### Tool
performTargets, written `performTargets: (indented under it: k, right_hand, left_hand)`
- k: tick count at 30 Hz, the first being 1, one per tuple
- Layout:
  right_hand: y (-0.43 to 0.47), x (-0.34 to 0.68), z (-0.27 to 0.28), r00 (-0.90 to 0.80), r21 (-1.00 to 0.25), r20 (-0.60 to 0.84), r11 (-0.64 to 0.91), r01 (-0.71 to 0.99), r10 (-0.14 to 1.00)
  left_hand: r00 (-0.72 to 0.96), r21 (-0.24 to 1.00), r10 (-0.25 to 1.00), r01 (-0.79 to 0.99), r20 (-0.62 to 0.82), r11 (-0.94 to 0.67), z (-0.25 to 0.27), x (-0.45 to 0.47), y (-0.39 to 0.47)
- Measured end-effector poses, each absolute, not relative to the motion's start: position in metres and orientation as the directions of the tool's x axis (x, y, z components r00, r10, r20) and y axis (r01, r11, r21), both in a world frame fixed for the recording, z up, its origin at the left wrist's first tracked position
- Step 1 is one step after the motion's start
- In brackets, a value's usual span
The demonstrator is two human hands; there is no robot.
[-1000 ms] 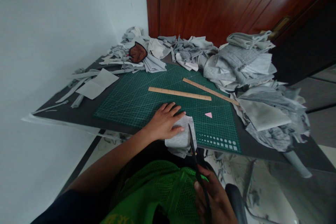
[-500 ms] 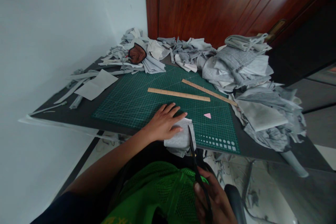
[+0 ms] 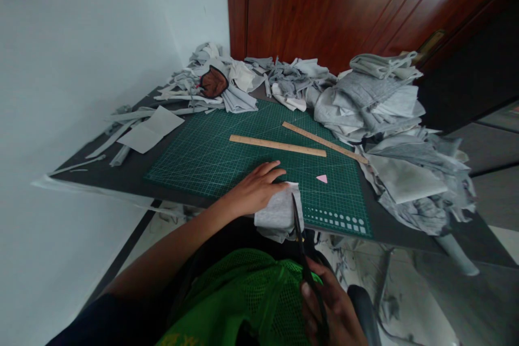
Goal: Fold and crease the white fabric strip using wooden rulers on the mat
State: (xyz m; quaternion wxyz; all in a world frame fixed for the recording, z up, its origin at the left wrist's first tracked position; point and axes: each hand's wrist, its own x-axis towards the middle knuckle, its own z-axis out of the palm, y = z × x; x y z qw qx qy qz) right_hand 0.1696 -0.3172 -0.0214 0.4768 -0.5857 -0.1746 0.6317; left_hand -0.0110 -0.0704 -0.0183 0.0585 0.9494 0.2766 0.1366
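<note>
A piece of light grey fabric lies on the near edge of the green cutting mat and hangs a little over the front. My left hand rests on the mat and the fabric's upper left part, fingers stretched out and its thumb out of sight. Long black scissors are in my right hand, which is closed round their handles below the table edge. Their blades point away from me and lie along the fabric's right side, tip near its upper right corner.
Two wooden rulers and a pink triangular piece of chalk lie on the mat. Heaps of grey fabric line the back and right. A brown item with dark edging and a pale sheet are at left.
My left hand has gone from spread flat on the fabric to fingers closer together, its thumb now hidden. The scissors and right hand have hardly moved.
</note>
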Motion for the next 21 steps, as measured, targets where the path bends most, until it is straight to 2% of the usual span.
performTargets:
  k: [3,9,16,21]
  right_hand:
    - [-0.314,0.169,-0.018,0.158,-0.796,-0.569,-0.493,-0.351,0.807]
    - [-0.313,0.169,-0.019,0.137,-0.803,-0.548,-0.473,-0.364,0.825]
    - [-0.314,0.175,-0.023,0.139,-0.754,-0.599,-0.498,-0.428,0.788]
    - [-0.302,0.177,-0.026,0.125,-0.774,-0.571,-0.481,-0.412,0.812]
  left_hand:
    - [0.794,0.178,0.572,0.545,0.204,-0.820,-0.019,-0.008,-0.071]
    - [0.808,0.176,0.546,0.518,0.221,-0.837,-0.018,-0.010,-0.070]
    - [0.784,0.310,0.553,0.472,0.281,-0.826,-0.020,-0.014,-0.066]
    - [0.780,0.337,0.573,0.484,0.254,-0.808,-0.022,-0.015,-0.065]
